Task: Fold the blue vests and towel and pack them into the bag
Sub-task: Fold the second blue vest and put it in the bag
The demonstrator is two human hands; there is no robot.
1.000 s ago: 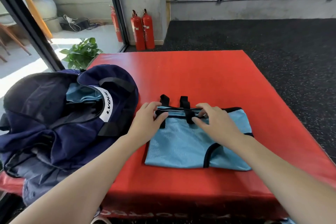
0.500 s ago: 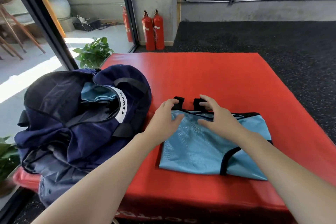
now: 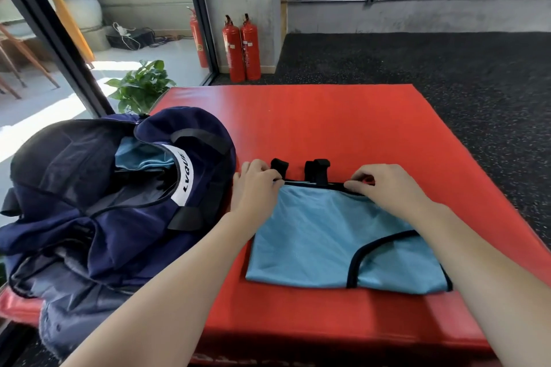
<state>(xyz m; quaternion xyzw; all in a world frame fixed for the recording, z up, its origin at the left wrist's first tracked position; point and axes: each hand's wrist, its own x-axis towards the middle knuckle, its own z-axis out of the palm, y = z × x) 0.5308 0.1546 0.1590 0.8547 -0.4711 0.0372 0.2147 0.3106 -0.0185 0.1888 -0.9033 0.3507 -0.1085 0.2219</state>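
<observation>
A light blue vest [image 3: 322,235] with black trim lies folded flat on the red mat [image 3: 313,125], its black straps sticking out past the far edge. My left hand [image 3: 256,185] pinches the far left corner of the vest. My right hand [image 3: 384,188] pinches the far edge further right, fingers curled over the black trim. The navy bag [image 3: 98,205] lies open on the mat's left side, beside my left hand. Light blue fabric [image 3: 140,155] shows inside its opening.
Two red fire extinguishers [image 3: 241,48] stand against the grey pillar beyond the mat, a third behind the glass. A potted plant [image 3: 140,86] sits past the bag. Dark speckled floor [image 3: 447,68] surrounds the mat on the right and far side.
Both hands moved apart along the vest's far edge and now pinch it. The head camera has shifted, so the whole scene sits differently in view.
</observation>
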